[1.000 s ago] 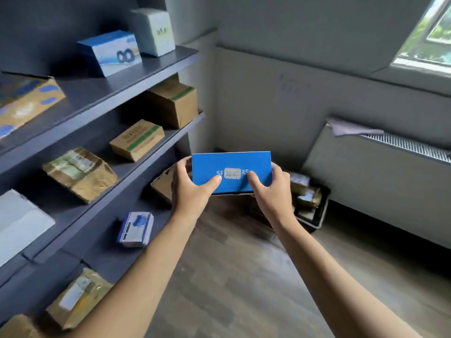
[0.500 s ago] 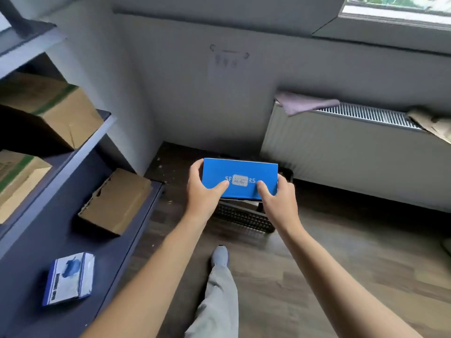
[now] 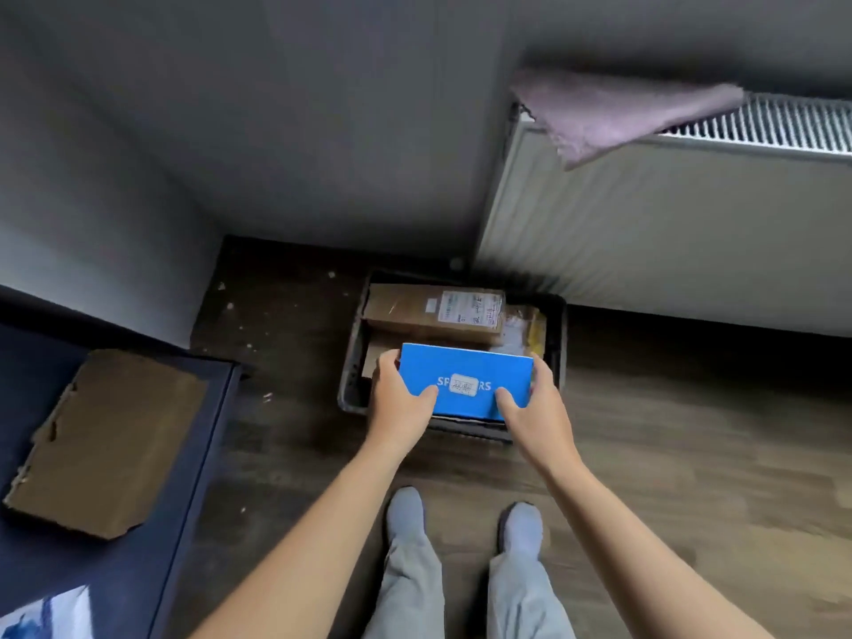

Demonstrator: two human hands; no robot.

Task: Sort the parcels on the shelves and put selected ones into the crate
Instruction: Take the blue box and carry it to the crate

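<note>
A flat blue box (image 3: pixel 465 371) with white lettering and a small label is held level between both hands. My left hand (image 3: pixel 399 398) grips its left end, thumb on top. My right hand (image 3: pixel 537 408) grips its right end the same way. The box hangs over the near half of a dark crate (image 3: pixel 560 334) that stands on the floor by the wall. Inside the crate lies a brown cardboard parcel (image 3: pixel 415 309) with a white label, and a crinkled yellowish packet (image 3: pixel 525 322) sits at its right side.
A dark shelf (image 3: pixel 193 454) at the left carries a torn brown cardboard parcel (image 3: pixel 106 435) and a blue-white box (image 3: pixel 41 615) at the bottom corner. A radiator (image 3: pixel 668 232) with a purple cloth (image 3: pixel 613 113) stands behind the crate. My feet (image 3: pixel 461 523) are on the wooden floor.
I have turned from the shelves and stepped up to the crate. The blue box has come down with both hands and now sits over the crate's near half.
</note>
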